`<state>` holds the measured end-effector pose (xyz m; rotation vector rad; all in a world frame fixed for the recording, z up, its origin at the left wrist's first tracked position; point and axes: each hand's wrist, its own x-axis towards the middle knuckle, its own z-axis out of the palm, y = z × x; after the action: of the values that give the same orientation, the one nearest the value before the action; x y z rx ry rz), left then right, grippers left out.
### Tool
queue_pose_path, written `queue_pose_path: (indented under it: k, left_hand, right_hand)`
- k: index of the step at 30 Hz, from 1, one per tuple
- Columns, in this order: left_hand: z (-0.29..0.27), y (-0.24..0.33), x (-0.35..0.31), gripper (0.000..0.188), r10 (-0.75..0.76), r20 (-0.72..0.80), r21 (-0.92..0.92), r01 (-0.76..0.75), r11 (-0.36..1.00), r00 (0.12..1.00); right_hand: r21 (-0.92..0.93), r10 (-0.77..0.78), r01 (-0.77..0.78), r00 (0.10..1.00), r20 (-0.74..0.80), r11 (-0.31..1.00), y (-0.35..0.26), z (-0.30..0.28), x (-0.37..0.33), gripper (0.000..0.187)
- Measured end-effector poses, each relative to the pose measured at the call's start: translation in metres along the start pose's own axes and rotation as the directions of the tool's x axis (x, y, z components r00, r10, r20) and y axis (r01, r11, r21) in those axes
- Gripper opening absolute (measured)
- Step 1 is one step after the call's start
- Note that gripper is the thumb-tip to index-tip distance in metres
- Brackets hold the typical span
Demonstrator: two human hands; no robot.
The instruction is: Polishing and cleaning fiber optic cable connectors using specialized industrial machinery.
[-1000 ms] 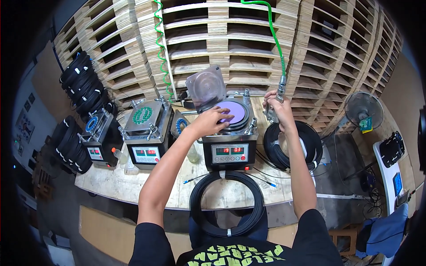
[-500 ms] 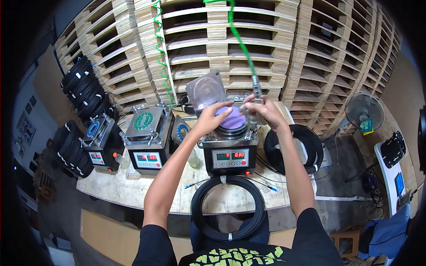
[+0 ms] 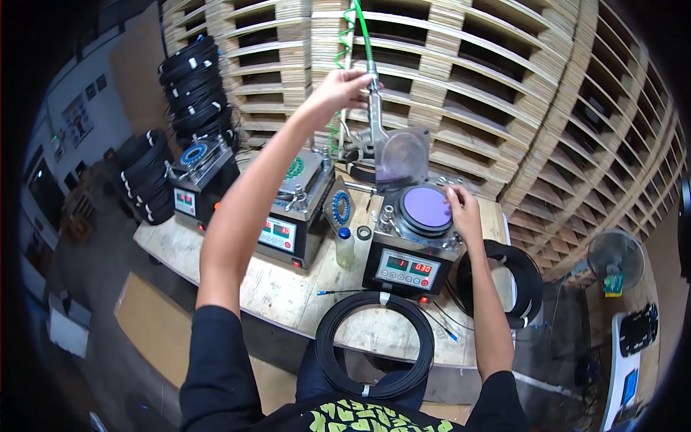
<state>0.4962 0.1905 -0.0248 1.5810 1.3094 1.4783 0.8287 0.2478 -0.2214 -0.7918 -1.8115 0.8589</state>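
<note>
The air gun (image 3: pixel 374 108) now hangs raised above the polisher (image 3: pixel 414 248), gripped at its top in the closed left hand (image 3: pixel 344 88); half a second ago the right hand held it low over the purple disc (image 3: pixel 426 207). The right hand (image 3: pixel 461 209) now rests open, fingertips on the disc's rim, below and right of the grip. Blow-off appears finished. A cable coil (image 3: pixel 374 344) lies nearer the body.

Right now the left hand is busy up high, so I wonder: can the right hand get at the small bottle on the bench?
Probably yes. The right hand rests at the purple disc, and the small bottle stands just left of that machine, with nothing seen between them except the machine's corner.
</note>
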Motion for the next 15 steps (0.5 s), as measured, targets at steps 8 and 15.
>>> queue_pose_path:
  k: [8, 15]
  left_hand:
    - [-0.091, -0.081, 0.101, 0.018, -0.169, -0.329, 0.092, 0.209, 0.974, 0.929]
    - [-0.041, -0.114, 0.080, 0.043, -0.339, -0.383, 0.060, 0.389, 0.919, 0.859]
  right_hand:
    - [-0.226, -0.190, 0.164, 0.977, -0.097, 0.960, 0.016, 0.014, -0.006, 0.023]
    - [-0.233, -0.109, 0.086, 0.990, -0.087, 0.969, 0.024, -0.007, -0.014, 0.030]
